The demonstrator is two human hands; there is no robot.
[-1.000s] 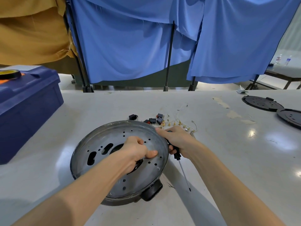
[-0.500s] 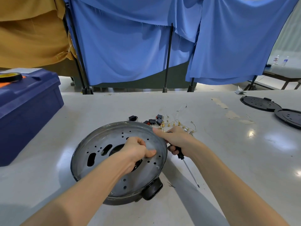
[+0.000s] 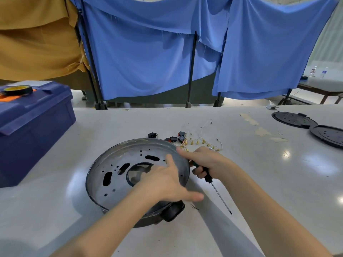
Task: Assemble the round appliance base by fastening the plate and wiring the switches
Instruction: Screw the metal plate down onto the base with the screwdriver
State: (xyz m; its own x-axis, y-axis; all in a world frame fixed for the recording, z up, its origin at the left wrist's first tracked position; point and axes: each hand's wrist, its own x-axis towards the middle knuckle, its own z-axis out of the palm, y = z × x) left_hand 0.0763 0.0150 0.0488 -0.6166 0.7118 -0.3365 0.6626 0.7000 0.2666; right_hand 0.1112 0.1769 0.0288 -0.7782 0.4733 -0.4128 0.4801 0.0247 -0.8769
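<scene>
Grey metal sits mid-table [image 3: 259, 182] in front of you: the round appliance base [image 3: 130, 143] lies flat with the perforated plate [image 3: 118, 196] seated inside its rim and a black handle [image 3: 172, 212] on the near edge. Your left hand [image 3: 163, 184] is over the plate's right half, fingers straight and spread, holding nothing. It is blurred, so I cannot tell whether it presses the metal or hangs just above. Your right hand [image 3: 206, 160] is curled round the handle of the screwdriver [image 3: 207, 176], shaft slanting toward you, while its forefinger reaches to the base's far-right rim. Just beyond the base lie the black switches [image 3: 179, 138] and thin wires [image 3: 202, 141] with brass terminals. At far left stands a blue toolbox [image 3: 33, 130], and two black discs [image 3: 291, 119] overlap at far right.
</scene>
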